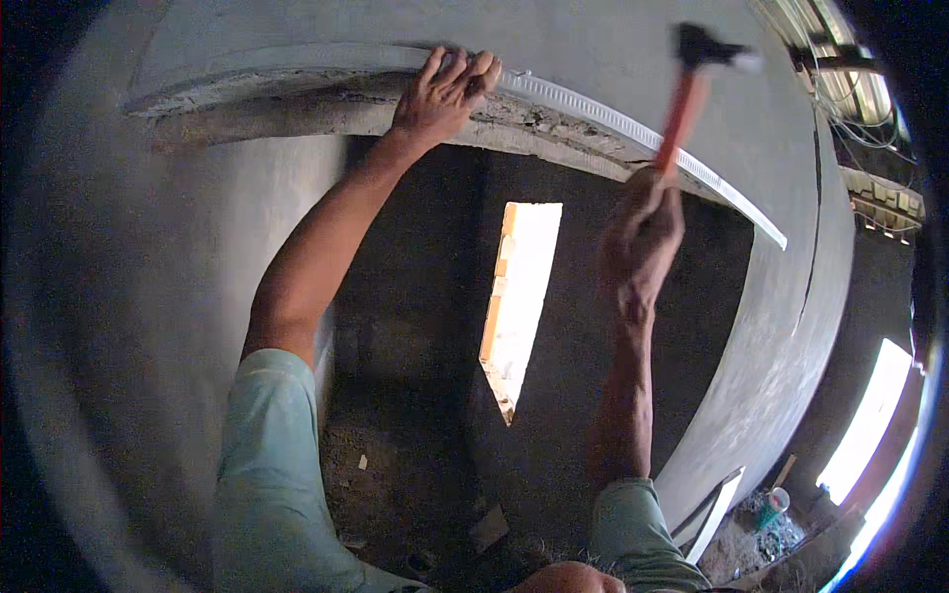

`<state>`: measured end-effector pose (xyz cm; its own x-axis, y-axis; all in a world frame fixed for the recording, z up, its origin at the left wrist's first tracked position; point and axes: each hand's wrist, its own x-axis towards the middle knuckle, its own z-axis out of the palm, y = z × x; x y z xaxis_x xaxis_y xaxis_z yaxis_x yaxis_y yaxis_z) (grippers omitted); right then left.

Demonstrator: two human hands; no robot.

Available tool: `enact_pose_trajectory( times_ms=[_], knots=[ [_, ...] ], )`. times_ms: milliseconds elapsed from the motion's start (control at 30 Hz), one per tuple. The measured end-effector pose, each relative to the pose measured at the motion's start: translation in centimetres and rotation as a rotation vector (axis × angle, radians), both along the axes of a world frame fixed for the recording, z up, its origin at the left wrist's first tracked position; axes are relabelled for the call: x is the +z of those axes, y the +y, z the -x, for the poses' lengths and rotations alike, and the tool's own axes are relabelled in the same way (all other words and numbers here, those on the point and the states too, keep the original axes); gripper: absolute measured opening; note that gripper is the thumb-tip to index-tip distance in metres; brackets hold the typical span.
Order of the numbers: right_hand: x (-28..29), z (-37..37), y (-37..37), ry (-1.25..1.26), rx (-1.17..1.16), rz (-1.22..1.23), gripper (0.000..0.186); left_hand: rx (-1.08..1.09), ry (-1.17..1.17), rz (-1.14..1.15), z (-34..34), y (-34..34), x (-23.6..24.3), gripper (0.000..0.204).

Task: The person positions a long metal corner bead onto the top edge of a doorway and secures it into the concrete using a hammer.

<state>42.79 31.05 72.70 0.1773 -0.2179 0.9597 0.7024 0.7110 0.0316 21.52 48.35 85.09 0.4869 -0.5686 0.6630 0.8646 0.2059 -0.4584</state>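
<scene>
We view, from the head, a white strip (pixel 603 117) set along the lower edge of a grey plastered wall (pixel 593 49), directly above a wide opening (pixel 425 247). The strip bears a close row of slots or ridges – we cannot tell which – and runs from beside the left hand (pixel 442 99) down to a free end at the right, bowed by the lens. We see the left hand at the strip's left end, its fingers bent and close together over the edge; whether they pinch the strip or only press it, we cannot tell. Near these fingertips we note a small projection (pixel 525 74) on the strip, too small to identify.

The right hand (pixel 643 237) is closed around the red handle of a hammer (pixel 684 114), its fingers wrapped and blurred. The dark head stands higher in view than the strip, with the wall behind it, while the handle crosses in front of the strip.

Below the strip we observe a rough, broken underside (pixel 554 138) and, through the opening, a bright window (pixel 532 296) in a dark wall. Pale green sleeves (pixel 272 425) cover both upper arms. At upper right we find corrugated sheets (pixel 820 30) and loose cables (pixel 840 114); at lower right, a pale board (pixel 716 516) leans near rubble.
</scene>
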Motion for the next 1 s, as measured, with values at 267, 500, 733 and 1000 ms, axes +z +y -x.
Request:
enact_pose_trajectory(
  times_ms=[267,500,733,1000],
  knots=[
    [-0.4,-0.1,3.7,-0.198,-0.319,0.457,0.025,0.006,0.032,-0.002,-0.1,-0.4,0.0,0.06],
    [-6.7,-4.0,1.1,0.107,0.254,0.239,0.035,-0.055,0.024,-0.019,-1.1,-0.5,0.5,0.06],
    [-24.9,-8.7,1.1,0.411,0.265,0.507,0.028,-0.013,-0.012,0.032,-0.9,-1.1,-0.3,0.062],
    [-50.2,-11.5,-10.1,0.761,0.055,1.088,0.025,-0.134,-0.002,0.219,-2.1,-2.4,-0.7,0.046]
  ],
)
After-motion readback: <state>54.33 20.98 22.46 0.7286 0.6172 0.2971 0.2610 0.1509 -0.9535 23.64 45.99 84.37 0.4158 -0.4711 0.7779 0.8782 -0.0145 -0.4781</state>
